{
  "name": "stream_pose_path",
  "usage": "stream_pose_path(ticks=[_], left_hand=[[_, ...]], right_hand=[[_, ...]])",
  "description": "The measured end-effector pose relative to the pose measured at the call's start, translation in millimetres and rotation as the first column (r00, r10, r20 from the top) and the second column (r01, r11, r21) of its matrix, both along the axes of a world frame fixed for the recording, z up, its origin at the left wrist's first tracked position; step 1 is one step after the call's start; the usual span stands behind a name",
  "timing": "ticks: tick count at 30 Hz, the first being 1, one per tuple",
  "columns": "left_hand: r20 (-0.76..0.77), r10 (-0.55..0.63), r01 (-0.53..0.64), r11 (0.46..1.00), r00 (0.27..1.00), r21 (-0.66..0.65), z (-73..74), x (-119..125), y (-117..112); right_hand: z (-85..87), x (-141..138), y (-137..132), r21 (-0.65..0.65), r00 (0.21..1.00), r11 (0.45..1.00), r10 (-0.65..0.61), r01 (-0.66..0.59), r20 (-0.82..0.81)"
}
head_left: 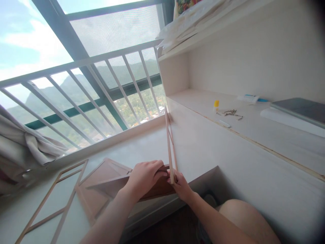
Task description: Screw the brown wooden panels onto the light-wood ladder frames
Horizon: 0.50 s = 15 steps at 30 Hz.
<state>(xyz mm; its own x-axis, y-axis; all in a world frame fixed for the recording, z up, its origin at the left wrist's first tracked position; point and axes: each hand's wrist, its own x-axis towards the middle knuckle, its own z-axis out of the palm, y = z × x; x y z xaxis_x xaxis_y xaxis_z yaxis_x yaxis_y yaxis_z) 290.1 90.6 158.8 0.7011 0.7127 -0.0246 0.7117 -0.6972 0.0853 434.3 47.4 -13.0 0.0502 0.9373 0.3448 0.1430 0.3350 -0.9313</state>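
Note:
My left hand (147, 174) is closed round the edge of a brown wooden board (159, 186), its fingers curled near the board's right end. Close beside it, my right hand (180, 187) grips the near end of a narrow wooden frame (169, 145), which stands on edge and stretches away toward the window. The board's end and the frame meet between both hands; whether they are joined is hidden by my fingers. Left of my left hand, a brown panel (93, 189) lies on the white surface. A light wooden frame with crossbars (54, 196) lies farther left.
A white ledge (200, 101) on the right carries a yellow-capped bottle (216, 104), a small pile of metal hardware (230, 112), a blue and white packet (252, 98) and a dark flat device (302, 109). White railings (106, 86) front the window. A curtain (30, 142) hangs at left.

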Motion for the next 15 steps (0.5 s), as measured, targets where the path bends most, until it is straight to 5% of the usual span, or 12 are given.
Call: stream_pose_path(ticks=[15], left_hand=[[0.004,-0.051,0.051,0.998,0.999,-0.02,8.8,-4.0,-14.8]], right_hand=[[12.8,-4.0,-4.3,0.001,0.998,0.999,0.049,-0.049,-0.024]])
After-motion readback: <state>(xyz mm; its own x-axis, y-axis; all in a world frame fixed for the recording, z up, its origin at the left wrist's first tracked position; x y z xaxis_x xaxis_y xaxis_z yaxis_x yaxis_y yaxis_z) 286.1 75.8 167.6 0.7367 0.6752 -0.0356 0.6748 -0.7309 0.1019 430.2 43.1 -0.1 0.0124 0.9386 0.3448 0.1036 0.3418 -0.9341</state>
